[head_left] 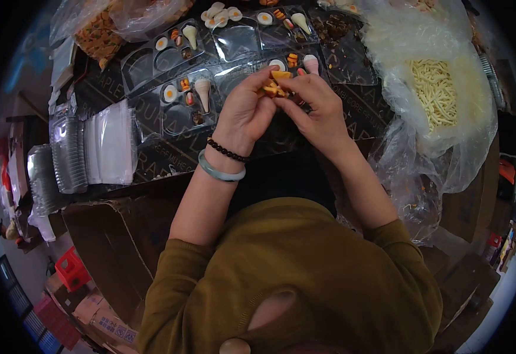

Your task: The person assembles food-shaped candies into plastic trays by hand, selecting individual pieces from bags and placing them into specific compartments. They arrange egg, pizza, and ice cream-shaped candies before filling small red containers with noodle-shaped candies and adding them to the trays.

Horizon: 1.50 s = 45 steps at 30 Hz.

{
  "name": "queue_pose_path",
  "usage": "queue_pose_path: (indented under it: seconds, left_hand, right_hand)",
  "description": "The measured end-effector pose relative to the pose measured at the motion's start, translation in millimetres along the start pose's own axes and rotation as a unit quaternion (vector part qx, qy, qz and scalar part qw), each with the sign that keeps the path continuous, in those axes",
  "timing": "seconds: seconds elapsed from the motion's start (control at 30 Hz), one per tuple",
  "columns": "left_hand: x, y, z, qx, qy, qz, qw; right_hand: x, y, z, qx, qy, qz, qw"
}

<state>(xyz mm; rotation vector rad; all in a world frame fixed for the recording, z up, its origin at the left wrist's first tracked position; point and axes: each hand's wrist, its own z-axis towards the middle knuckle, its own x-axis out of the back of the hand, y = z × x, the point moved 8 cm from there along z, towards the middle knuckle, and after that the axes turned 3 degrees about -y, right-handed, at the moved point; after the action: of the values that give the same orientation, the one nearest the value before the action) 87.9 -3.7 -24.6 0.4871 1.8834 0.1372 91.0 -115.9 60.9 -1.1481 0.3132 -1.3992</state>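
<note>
Both hands meet above the near edge of the dark table. My left hand (249,106), with a beaded bracelet and a pale bangle at the wrist, is curled around several small orange-yellow pieces (274,89). My right hand (317,109) pinches one orange-yellow piece (281,75) between thumb and fingers, close to the left fingertips. Just beyond the hands lies a clear tray with a white piece (278,64) and a pink-topped cone (311,64). To the left, another clear tray holds a fried-egg piece (170,93) and a cone (202,94).
Stacked clear plastic trays (68,150) and clear sleeves (110,144) sit at the table's left edge. A plastic bag of pale noodle-like pieces (434,91) lies at right. Bagged orange pieces (97,38) are at upper left. A cardboard box (107,253) stands below the table edge.
</note>
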Motion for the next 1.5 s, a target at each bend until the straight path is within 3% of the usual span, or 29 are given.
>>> queue_pose_path:
  seconds: [0.03, 0.13, 0.23, 0.33, 0.43, 0.53, 0.63, 0.73, 0.83, 0.93, 1.03, 1.13, 1.23, 1.33, 1.5]
  left_hand:
    - [-2, -3, -1, 0.012, -0.010, -0.020, 1.000]
    - [-6, 0, -12, -0.005, 0.020, 0.014, 1.000]
    - [-7, 5, -22, -0.017, 0.005, 0.077, 0.997]
    - [7, 6, -17, -0.016, 0.037, 0.133, 0.990]
    - [15, 15, -15, -0.032, 0.053, 0.237, 0.969]
    - [6, 25, -18, -0.079, 0.051, 0.393, 0.915]
    - [-1, 28, -17, -0.093, 0.050, 0.519, 0.848]
    - [0, 23, -7, -0.125, 0.004, 0.617, 0.777]
    - [4, 22, 1, -0.174, 0.008, 0.709, 0.684]
    - [-1, 24, -5, -0.225, 0.007, 0.738, 0.637]
    - [-8, 22, -10, -0.261, -0.009, 0.727, 0.635]
    - [-19, 21, -15, -0.261, -0.019, 0.769, 0.584]
    - [-26, 21, -21, -0.274, -0.021, 0.764, 0.584]
    - [-34, 10, -26, -0.311, -0.062, 0.808, 0.497]
    - [-45, 9, -33, -0.295, -0.078, 0.828, 0.471]
  right_hand:
    - [0, 1, 0, 0.025, 0.011, -0.029, 0.999]
    - [3, 16, -2, -0.061, -0.019, 0.001, 0.998]
    - [-5, 43, -12, -0.258, -0.028, 0.234, 0.937]
    - [0, 48, -14, -0.286, 0.005, 0.302, 0.909]
    - [7, 59, -21, -0.301, -0.019, 0.228, 0.926]
    - [9, 61, -29, -0.274, -0.046, 0.111, 0.954]
    - [14, 35, -10, -0.094, -0.101, -0.030, 0.990]
    - [-2, 33, 0, -0.010, -0.192, -0.122, 0.974]
    - [-8, 27, 9, 0.030, -0.164, -0.244, 0.955]
    - [8, 23, 1, 0.016, -0.107, -0.243, 0.964]
    - [2, 18, -17, 0.047, -0.112, -0.301, 0.946]
    - [2, 12, -32, 0.023, -0.078, -0.328, 0.941]
    - [3, 4, -43, 0.011, -0.060, -0.343, 0.937]
    - [-4, 7, -49, 0.002, -0.056, -0.348, 0.936]
    - [19, 13, -49, -0.023, 0.003, -0.343, 0.939]
